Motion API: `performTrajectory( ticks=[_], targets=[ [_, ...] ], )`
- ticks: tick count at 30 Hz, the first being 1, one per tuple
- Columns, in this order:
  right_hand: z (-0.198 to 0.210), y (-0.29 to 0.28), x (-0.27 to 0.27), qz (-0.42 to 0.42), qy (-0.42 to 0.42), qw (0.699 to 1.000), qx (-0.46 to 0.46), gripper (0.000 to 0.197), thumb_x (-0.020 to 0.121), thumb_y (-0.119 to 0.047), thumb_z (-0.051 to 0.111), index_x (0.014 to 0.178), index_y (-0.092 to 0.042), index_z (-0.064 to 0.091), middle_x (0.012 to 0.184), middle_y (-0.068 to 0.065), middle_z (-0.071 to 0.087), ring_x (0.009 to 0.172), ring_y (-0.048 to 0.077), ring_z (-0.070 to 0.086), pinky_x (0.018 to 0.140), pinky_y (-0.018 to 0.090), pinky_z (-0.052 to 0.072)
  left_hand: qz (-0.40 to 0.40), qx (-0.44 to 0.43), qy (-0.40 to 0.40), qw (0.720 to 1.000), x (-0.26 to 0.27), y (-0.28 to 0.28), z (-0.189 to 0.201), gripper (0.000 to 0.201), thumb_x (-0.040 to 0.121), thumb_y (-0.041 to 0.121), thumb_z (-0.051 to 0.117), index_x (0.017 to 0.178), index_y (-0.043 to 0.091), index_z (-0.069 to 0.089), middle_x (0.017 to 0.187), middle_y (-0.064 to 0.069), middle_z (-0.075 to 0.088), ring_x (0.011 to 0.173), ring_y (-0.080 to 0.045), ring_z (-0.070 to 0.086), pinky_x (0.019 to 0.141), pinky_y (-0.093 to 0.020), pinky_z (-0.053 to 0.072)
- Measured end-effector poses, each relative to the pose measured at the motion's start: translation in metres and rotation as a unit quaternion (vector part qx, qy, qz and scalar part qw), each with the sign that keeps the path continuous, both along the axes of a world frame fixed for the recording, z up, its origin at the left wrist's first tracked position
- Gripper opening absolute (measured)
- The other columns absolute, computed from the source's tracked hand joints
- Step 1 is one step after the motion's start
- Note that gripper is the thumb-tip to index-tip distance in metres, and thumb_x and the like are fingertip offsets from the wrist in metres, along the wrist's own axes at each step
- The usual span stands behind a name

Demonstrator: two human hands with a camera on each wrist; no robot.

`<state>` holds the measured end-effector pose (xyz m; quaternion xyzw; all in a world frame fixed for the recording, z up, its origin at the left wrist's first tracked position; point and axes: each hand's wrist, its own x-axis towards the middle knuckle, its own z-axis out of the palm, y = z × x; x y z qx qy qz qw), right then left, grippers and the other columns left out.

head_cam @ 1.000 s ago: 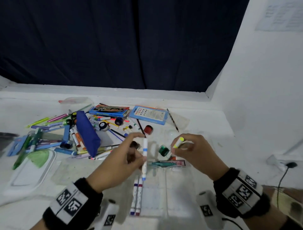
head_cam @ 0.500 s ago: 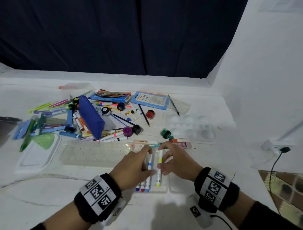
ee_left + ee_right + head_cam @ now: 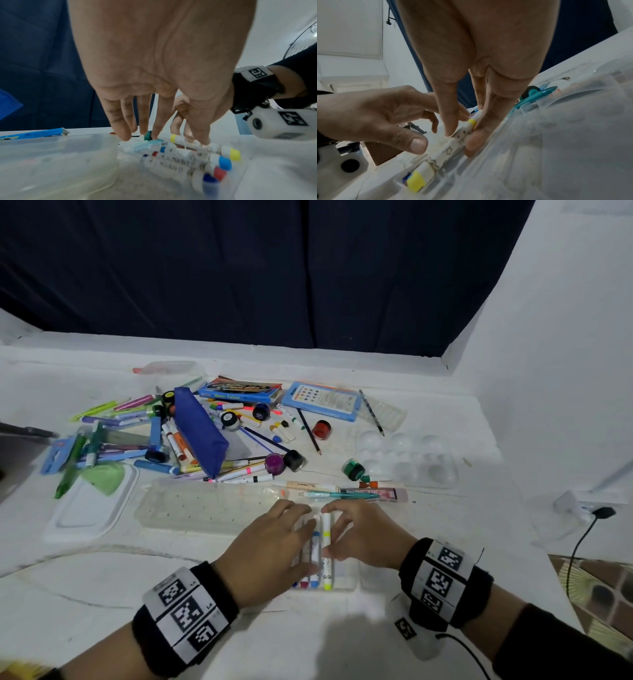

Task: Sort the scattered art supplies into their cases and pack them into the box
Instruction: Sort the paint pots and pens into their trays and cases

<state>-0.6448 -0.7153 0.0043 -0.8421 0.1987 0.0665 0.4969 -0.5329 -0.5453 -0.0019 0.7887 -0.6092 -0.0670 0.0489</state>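
Pinching the yellow marker between thumb and fingers, the right hand seats it beside its neighbours; left hand fingers lie relaxed, steadying the row.

White table, scattered markers, blue pouch, clear cases

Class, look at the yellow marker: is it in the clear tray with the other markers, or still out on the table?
In. The yellow marker lies in the clear tray beside the blue marker, with the right hand pinching it.
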Motion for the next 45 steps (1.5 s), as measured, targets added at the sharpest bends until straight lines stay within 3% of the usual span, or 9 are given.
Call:
performTrajectory(
  ticks=[3, 6, 9, 13, 23, 28, 32, 37, 45],
  targets=[
    [0.001, 0.001, 0.001, 0.037, -0.001, 0.995, -0.088, 0.075, 0.068, -0.022, 0.089, 0.134, -0.013, 0.053, 0.093, 0.004, 0.071, 0.064, 0.003, 0.061, 0.066, 0.015, 0.050, -0.027, -0.004, -0.078, 0.997, -0.002, 0.005, -0.012, 0.061, 0.083, 0.065, 0.049, 0.117, 0.018, 0.069, 0.130, 0.003, 0.060, 0.119, -0.021, 0.050, 0.085, -0.035, 0.053],
    [0.002, 0.003, 0.002, 0.082, 0.003, 0.978, -0.193, 0.074, 0.068, -0.033, 0.088, 0.129, -0.008, 0.055, 0.106, 0.003, 0.062, 0.075, 0.008, 0.053, 0.078, 0.027, 0.051, -0.029, -0.005, -0.110, 0.994, -0.002, 0.007, -0.017, 0.063, 0.084, 0.065, 0.035, 0.111, 0.021, 0.071, 0.127, 0.006, 0.061, 0.118, -0.021, 0.050, 0.081, -0.041, 0.047],
    [-0.002, 0.006, -0.001, 0.115, 0.026, 0.962, -0.247, 0.079, 0.074, -0.041, 0.082, 0.140, -0.016, 0.047, 0.126, 0.001, 0.050, 0.095, 0.006, 0.042, 0.089, 0.024, 0.041, -0.035, -0.010, -0.133, 0.990, 0.000, 0.008, -0.019, 0.061, 0.082, 0.069, 0.048, 0.117, 0.023, 0.069, 0.131, 0.007, 0.060, 0.123, -0.022, 0.052, 0.082, -0.048, 0.047],
    [-0.001, 0.012, -0.002, 0.131, 0.058, 0.943, -0.299, 0.069, 0.080, -0.047, 0.074, 0.137, -0.019, 0.048, 0.125, -0.003, 0.043, 0.100, 0.011, 0.046, 0.087, 0.028, 0.043, -0.038, -0.014, -0.152, 0.988, 0.003, 0.003, -0.019, 0.071, 0.066, 0.073, 0.070, 0.114, 0.021, 0.072, 0.125, 0.007, 0.066, 0.119, -0.022, 0.060, 0.077, -0.052, 0.049],
    [0.005, 0.028, 0.002, 0.108, 0.093, 0.918, -0.369, 0.066, 0.081, -0.045, 0.073, 0.137, -0.020, 0.048, 0.142, -0.003, 0.047, 0.128, 0.020, 0.045, 0.103, 0.038, 0.043, -0.038, 0.014, -0.136, 0.990, 0.008, 0.001, -0.023, 0.073, 0.067, 0.074, 0.066, 0.114, 0.018, 0.073, 0.121, 0.005, 0.068, 0.115, -0.026, 0.063, 0.091, -0.060, 0.041],
    [0.006, 0.027, 0.002, 0.102, 0.103, 0.915, -0.376, 0.072, 0.079, -0.051, 0.074, 0.140, -0.024, 0.047, 0.141, -0.006, 0.049, 0.129, 0.018, 0.045, 0.102, 0.036, 0.043, -0.045, 0.023, -0.128, 0.990, 0.007, -0.001, -0.020, 0.077, 0.072, 0.073, 0.061, 0.121, 0.015, 0.069, 0.128, 0.004, 0.065, 0.122, -0.028, 0.058, 0.100, -0.054, 0.020],
    [0.007, 0.024, 0.006, 0.113, 0.118, 0.907, -0.387, 0.067, 0.078, -0.053, 0.074, 0.133, -0.024, 0.052, 0.135, -0.006, 0.054, 0.123, 0.018, 0.049, 0.097, 0.037, 0.046, -0.047, 0.045, -0.134, 0.989, 0.006, -0.001, -0.020, 0.071, 0.066, 0.073, 0.068, 0.109, 0.017, 0.075, 0.116, 0.005, 0.070, 0.112, -0.025, 0.064, 0.096, -0.049, 0.022],
    [0.017, 0.023, 0.014, 0.156, 0.122, 0.886, -0.419, 0.058, 0.074, -0.054, 0.076, 0.117, -0.019, 0.059, 0.115, -0.002, 0.060, 0.109, 0.021, 0.057, 0.080, 0.033, 0.046, -0.041, 0.062, -0.099, 0.992, 0.005, -0.007, -0.009, 0.070, 0.087, 0.064, 0.055, 0.137, 0.016, 0.057, 0.147, 0.003, 0.048, 0.143, -0.027, 0.032, 0.108, -0.057, 0.008],
    [0.018, 0.015, 0.022, 0.187, 0.098, 0.883, -0.419, 0.061, 0.067, -0.053, 0.082, 0.109, -0.013, 0.062, 0.105, 0.001, 0.064, 0.095, 0.022, 0.061, 0.075, 0.031, 0.047, 0.010, 0.009, -0.034, 0.999, 0.009, 0.007, -0.006, 0.062, 0.084, 0.071, 0.048, 0.136, 0.038, 0.052, 0.154, 0.013, 0.037, 0.145, -0.016, 0.021, 0.103, -0.048, 0.012]
  ],
)
